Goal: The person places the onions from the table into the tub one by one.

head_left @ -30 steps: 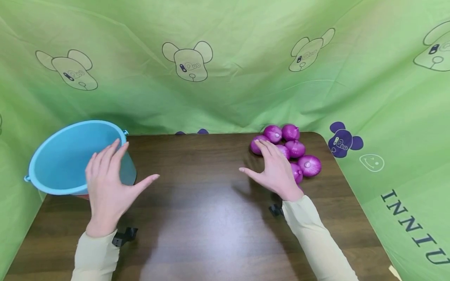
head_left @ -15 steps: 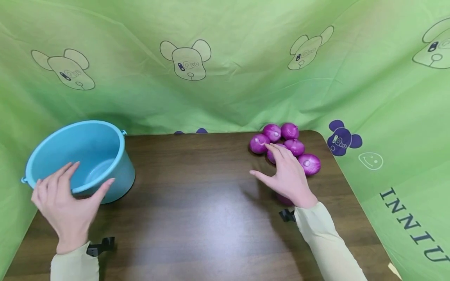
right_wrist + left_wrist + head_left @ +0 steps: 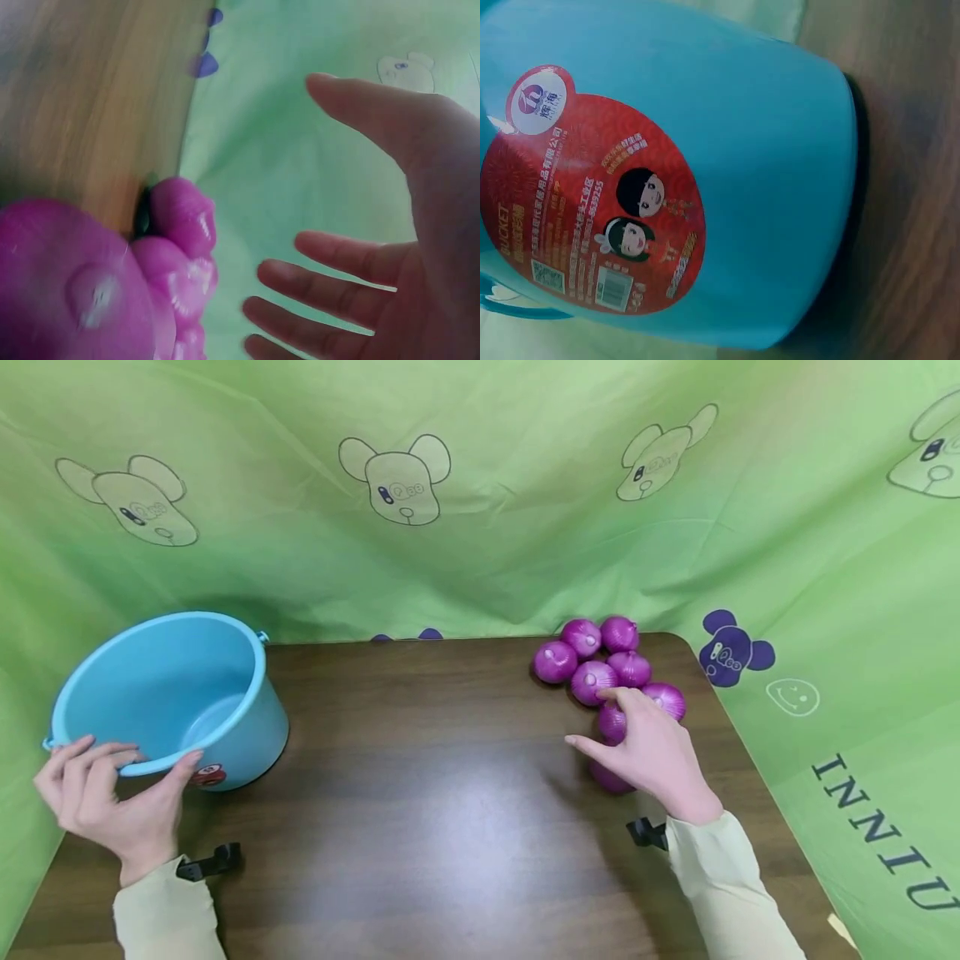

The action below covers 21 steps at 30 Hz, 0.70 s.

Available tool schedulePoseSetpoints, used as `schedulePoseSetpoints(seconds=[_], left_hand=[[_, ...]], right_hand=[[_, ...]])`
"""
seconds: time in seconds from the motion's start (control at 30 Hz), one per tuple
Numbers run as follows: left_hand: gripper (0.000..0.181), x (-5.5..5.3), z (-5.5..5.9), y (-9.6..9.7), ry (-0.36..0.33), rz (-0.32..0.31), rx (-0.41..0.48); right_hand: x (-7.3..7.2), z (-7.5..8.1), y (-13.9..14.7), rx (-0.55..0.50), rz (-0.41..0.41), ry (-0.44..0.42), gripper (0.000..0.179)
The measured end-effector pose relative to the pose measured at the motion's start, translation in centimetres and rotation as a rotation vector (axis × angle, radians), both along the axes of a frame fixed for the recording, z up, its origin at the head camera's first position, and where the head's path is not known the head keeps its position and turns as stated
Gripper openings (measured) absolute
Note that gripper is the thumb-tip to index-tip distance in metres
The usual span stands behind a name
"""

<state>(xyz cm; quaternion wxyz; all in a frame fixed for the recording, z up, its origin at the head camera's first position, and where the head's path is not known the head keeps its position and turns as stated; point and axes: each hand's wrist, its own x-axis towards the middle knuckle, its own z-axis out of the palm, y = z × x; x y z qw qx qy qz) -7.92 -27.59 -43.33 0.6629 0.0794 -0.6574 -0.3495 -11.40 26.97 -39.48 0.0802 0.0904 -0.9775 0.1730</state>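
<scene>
A light blue bucket (image 3: 247,727) stands at the left of the table, its red label (image 3: 592,202) large in the left wrist view. My left hand (image 3: 112,802) grips its near rim, fingers bent over the edge and thumb on the outer side. The left wrist view shows no part of that hand. Several purple onions (image 3: 555,662) lie grouped at the back right. Over the nearest of them hovers my right hand (image 3: 660,752), thumb and fingers spread apart with nothing between them. In the right wrist view one onion (image 3: 67,285) looms close below the fingers (image 3: 322,289).
The brown wooden table (image 3: 420,777) stretches between bucket and onions. A green printed cloth (image 3: 480,552) hangs behind the table and along its sides. Each wrist wears a small black mount (image 3: 213,862).
My left hand has moved left from in front of the bucket onto its near rim. The right hand has drawn back to the right and nearer, uncovering the onions at the back.
</scene>
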Motion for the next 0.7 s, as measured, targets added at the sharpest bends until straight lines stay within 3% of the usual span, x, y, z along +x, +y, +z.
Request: schedulePoseSetpoints(seconds=[0.17,0.5,0.7], left_hand=[[0.082,-0.6,-0.6,0.4,0.041,0.026,0.018],[0.068,-1.0,-1.2,1.7,0.044,-0.059,0.026],[0.071,-0.7,-0.2,3.5,0.055,-0.109,0.025]], right_hand=[[1.0,0.0,1.4,0.024,-0.044,-0.079,0.090],[2.3,-1.2,3.7,0.001,-0.075,-0.086,0.092],[2.6,-2.2,4.1,-0.013,-0.067,-0.083,0.094]])
